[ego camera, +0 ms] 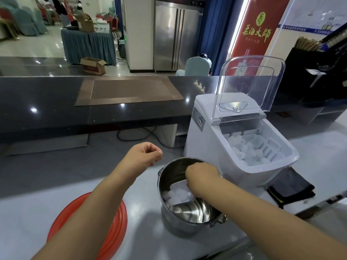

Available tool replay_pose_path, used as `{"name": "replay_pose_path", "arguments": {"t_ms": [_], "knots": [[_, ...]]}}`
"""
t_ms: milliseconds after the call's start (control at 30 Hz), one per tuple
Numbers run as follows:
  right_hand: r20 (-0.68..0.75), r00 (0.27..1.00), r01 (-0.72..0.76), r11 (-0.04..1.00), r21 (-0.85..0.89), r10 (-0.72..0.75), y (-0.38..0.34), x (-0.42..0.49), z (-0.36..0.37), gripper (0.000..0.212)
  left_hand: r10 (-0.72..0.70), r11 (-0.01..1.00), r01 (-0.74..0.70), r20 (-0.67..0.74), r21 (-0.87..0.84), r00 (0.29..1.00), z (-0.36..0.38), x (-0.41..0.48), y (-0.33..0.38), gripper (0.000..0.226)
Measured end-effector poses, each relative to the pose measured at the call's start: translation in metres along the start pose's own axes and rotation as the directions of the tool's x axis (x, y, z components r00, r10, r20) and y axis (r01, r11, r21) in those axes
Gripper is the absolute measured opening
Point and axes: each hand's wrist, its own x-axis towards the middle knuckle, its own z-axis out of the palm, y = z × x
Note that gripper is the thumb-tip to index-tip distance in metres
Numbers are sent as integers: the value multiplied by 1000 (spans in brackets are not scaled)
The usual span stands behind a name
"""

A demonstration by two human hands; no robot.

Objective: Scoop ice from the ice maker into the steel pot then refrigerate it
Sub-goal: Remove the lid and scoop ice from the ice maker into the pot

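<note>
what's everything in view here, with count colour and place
ice maker: 1, white, on white counter, lid up
ice: many, white, in ice maker, scoop, pot
pot: 1, steel, in front of ice maker
scoop: 1, clear, inside pot
basin: 1, red, left of pot
cloth: 1, black, right of ice maker
mat: 1, brown, on dark counter
fridge: 1, steel, far back
left hand: 1, curled, empty, left of pot
right hand: 1, grips scoop inside pot

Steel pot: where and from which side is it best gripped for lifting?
By its two rim handles, taken together from opposite sides. The steel pot stands upright and open-topped with ice inside, so a level two-sided lift seems safest.
</note>
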Motion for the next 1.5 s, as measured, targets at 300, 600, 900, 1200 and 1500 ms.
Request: {"name": "replay_pose_path", "arguments": {"t_ms": [300,600,900,1200,1500], "knots": [[-62,998,23,1000,-21,-24,21,-21,-29,16,4,1000,-5,16,11,1000,15,8,10,8],[-195,981,19,978,208,23,82,-48,-66,36,30,1000,-30,-4,0,1000,42,24,32,10],[-194,959,-85,858,506,209,174,-54,-82,38,58,998,-59,45,25,997,83,37,48,9],[-278,860,-383,902,200,427,243,-28,-70,24,94,994,-96,36,50,995,122,49,61,14],[-374,896,-344,905,-249,238,223,-12,-59,25,81,996,-82,26,43,996,132,58,66,19]]}}
